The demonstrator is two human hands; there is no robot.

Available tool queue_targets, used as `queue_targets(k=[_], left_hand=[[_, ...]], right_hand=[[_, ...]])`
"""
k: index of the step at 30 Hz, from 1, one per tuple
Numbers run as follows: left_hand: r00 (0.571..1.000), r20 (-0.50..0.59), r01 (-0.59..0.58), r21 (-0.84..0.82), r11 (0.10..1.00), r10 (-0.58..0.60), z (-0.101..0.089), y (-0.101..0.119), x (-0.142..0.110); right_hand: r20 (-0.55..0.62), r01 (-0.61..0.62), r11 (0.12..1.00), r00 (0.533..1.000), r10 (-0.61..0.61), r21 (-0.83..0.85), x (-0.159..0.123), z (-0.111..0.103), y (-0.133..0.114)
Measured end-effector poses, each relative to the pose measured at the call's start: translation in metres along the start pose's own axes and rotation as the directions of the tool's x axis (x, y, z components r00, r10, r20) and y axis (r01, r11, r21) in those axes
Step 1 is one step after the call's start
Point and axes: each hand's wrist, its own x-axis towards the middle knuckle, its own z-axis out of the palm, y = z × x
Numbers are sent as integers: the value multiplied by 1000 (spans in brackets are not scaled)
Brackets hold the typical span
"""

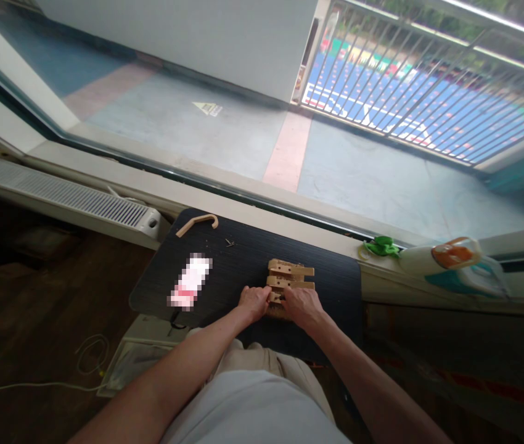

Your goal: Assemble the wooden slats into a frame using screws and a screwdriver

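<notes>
On the dark tabletop (238, 265) lies a light wooden rack-like piece (285, 269), with parallel slats, small round holes and slat ends jutting out on the right. Its exact kind does not show. My left hand (255, 302) is closed, fingers gripping the left edge near the slat closest to me. From the right, my right hand (302, 304) closes over that same near slat and hides its end. The two hands almost meet. A wooden hook (200, 222) with a curved end lies at the far left, and small screws (229, 243) are near it.
A phone-shaped blurred object (191, 280) lies on the table's left. Beyond the table run the window sill (243, 213) and glass. A white radiator (81, 191) stands left. On the right sill are a green item (382, 246) and a white bottle (417, 259).
</notes>
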Motion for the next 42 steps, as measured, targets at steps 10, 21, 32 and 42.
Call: queue_targets(k=[10,21,32,42], left_hand=[[1000,-18,-17,18,1000,17,4,-2,3],[999,-28,-16,20,1000,16,7,-2,4],[999,-23,-28,14,1000,28,6,-3,3],[1000,-17,-13,4,1000,13,8,-3,4]], right_hand=[[20,34,999,999,-35,7,1,-2,4],[-26,24,1000,999,-24,0,-1,-1,4],[29,13,1000,999,-14,8,2,-3,3],[-15,34,999,999,-34,-6,-1,-3,3]])
